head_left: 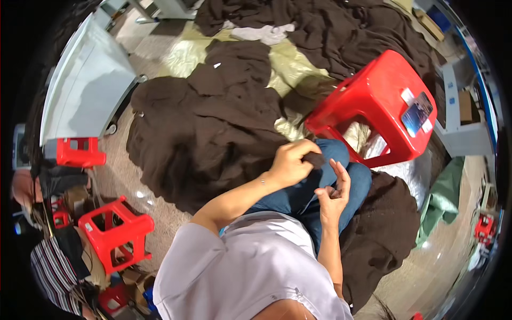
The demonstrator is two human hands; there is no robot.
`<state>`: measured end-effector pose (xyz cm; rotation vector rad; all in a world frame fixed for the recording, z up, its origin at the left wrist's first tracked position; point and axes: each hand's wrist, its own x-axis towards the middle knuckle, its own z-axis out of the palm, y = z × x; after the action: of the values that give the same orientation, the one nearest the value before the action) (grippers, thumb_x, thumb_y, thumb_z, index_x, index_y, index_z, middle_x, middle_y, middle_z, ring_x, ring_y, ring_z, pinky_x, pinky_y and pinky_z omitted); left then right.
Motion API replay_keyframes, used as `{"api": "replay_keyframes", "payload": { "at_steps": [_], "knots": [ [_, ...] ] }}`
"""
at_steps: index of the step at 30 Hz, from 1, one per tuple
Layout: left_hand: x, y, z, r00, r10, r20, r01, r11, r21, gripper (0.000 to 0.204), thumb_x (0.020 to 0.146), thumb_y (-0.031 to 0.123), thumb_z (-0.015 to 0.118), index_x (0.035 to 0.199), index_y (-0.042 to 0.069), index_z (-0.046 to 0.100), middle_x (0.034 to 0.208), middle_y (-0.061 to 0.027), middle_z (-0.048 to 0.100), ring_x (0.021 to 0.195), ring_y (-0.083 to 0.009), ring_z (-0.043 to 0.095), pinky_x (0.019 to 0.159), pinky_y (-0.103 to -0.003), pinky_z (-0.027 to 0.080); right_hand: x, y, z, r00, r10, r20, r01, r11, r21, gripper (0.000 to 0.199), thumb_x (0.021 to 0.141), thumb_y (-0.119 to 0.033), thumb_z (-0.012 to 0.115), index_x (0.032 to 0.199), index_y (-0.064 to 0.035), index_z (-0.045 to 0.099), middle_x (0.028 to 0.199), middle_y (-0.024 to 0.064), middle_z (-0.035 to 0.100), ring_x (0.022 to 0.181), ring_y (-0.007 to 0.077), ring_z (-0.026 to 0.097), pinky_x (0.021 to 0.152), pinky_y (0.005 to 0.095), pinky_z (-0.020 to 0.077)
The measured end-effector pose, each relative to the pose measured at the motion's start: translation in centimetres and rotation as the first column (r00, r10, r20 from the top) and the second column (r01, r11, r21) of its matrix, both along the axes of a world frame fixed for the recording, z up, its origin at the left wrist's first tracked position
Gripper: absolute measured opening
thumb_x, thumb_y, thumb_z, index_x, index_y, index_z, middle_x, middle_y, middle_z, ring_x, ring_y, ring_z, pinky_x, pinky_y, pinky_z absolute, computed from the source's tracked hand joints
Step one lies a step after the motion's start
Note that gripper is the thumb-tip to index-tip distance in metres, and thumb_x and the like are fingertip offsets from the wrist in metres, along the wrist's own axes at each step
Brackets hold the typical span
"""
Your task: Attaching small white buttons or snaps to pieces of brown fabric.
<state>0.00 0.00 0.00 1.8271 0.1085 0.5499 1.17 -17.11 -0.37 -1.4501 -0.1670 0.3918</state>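
Cloth [316,159], dark brown and matte, bunched in a small wad inside the left hand [290,162], just above blue jeans [282,198] at the knees. Clenched round the wad on that side, with a dark end poking out rightward; released on the other, with thumb and fingers of the right hand [333,198] parted near it. Joined or not to the large brown heap [208,122] on the floor to the left: cannot tell. Soft, deeply creased folds there, partly over yellowish sheeting [290,64], with a small white tag [217,65] on top. Close beyond the knees, in the way on the right, a red stool [392,101] bearing a phone [417,113]. Beside the right thigh, another brown pile [381,234]; farther right, a green sheet [442,197]. Well off to the left, two more red stools and a pale wheeled cabinet [88,80].
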Motion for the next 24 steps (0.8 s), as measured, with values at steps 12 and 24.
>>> {"api": "replay_keyframes", "payload": {
  "at_steps": [12,24],
  "knots": [
    [-4.1,5.4,-6.6,0.972,0.01,-0.235,0.086,0.914,0.396,0.026,0.069,0.009,0.072,0.094,0.009,0.064,0.094,-0.0053,0.065,0.095,-0.0282,0.061,0.079,-0.038,0.051,0.0,1.6,-3.6,0.991,-0.092,0.094,0.102,0.988,-0.112,0.015,0.09,-0.009,0.067,0.102,-0.0042,0.06,0.074,-0.0052,0.052,0.052,0.0013,0.041,0.045,0.0173,0.0304],
    [-5.5,18.1,-14.3,0.52,0.755,-0.401,-0.548,0.654,0.521,0.032,0.083,0.034,0.062,0.097,0.005,0.068,0.09,-0.0234,0.068,0.082,-0.042,0.066,0.087,-0.05,0.048,3.6,-1.2,-0.5,0.933,-0.358,0.048,0.36,0.917,-0.173,0.024,0.091,-0.012,0.067,0.112,-0.0036,0.06,0.092,0.0011,0.063,0.051,0.0001,0.039,0.04,0.018,0.0276]
  ]
}}
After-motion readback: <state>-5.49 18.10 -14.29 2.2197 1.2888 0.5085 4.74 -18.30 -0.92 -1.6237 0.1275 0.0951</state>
